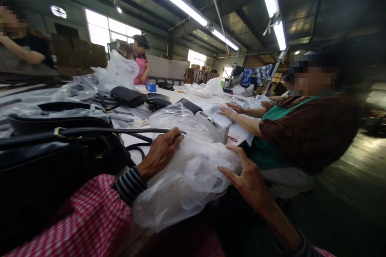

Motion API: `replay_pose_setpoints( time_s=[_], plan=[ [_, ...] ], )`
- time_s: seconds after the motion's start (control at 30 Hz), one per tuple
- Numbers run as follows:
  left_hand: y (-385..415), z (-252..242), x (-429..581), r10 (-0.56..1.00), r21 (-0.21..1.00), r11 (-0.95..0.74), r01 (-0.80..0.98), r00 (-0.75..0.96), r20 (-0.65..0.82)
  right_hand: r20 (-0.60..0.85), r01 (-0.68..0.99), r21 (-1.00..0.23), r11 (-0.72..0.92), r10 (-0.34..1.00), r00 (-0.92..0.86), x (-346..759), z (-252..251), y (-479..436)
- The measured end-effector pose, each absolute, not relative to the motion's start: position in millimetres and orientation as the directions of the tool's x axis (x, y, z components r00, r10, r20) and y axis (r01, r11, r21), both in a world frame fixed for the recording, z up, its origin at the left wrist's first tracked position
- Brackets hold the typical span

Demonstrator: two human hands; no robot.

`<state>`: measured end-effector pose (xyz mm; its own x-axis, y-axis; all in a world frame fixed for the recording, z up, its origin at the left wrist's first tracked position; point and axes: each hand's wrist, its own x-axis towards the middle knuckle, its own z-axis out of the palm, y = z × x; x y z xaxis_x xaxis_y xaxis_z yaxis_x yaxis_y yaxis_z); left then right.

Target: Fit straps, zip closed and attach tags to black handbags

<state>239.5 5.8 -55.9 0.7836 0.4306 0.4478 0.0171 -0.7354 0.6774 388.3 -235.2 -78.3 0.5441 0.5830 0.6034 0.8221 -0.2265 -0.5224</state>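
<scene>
My left hand is closed around the end of a long black strap, whose tip shows just past the fingers. This strap runs left over a black handbag with gold-coloured rings. Below and right of that hand lies a crumpled clear plastic bag, bulging over the table edge. At its right side is my right hand, thumb and fingers apart, against the plastic. Whether those fingers touch anything beneath the film is hidden.
Black bags and loose plastic lie across the white table. A grey-white device and a purple pen are ahead. At right sits a co-worker in a green apron, both hands on white sheets.
</scene>
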Motion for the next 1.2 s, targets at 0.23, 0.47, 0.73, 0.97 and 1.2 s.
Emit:
replay_pose_setpoints(
  time_s=[0.23, 0.47, 0.73, 0.97, 1.2],
  plan=[
    [0.4, -46.6, 235.8, 0.331, 0.563, -0.824, 0.061, 0.858, 0.392, 0.217, 0.143, -0.973, 0.181, 0.505, 0.835, 392.0, -63.0, -225.9],
    [-35.7, -11.4, 211.3, -0.018, 0.225, -0.969, -0.100, 0.940, 0.342, 0.128, -0.076, -0.937, 0.340, 0.538, 0.833, 391.2, -59.3, -214.9],
    [-30.8, -5.6, 206.2, 0.002, 0.327, -0.940, -0.093, 0.960, 0.279, 0.111, -0.073, -0.934, 0.351, 0.477, 0.872, 391.0, -49.7, -221.1],
    [-27.4, -1.1, 200.5, 0.047, 0.028, -0.999, 0.042, 0.979, 0.199, 0.160, 0.004, -0.946, 0.326, 0.455, 0.876, 390.5, -41.0, -214.3],
    [-37.8, 38.4, 185.7, 0.293, 0.039, -0.943, 0.330, 0.768, 0.569, 0.250, 0.200, -0.968, 0.152, 0.499, 0.830, 393.0, -34.0, -230.0]
  ],
)
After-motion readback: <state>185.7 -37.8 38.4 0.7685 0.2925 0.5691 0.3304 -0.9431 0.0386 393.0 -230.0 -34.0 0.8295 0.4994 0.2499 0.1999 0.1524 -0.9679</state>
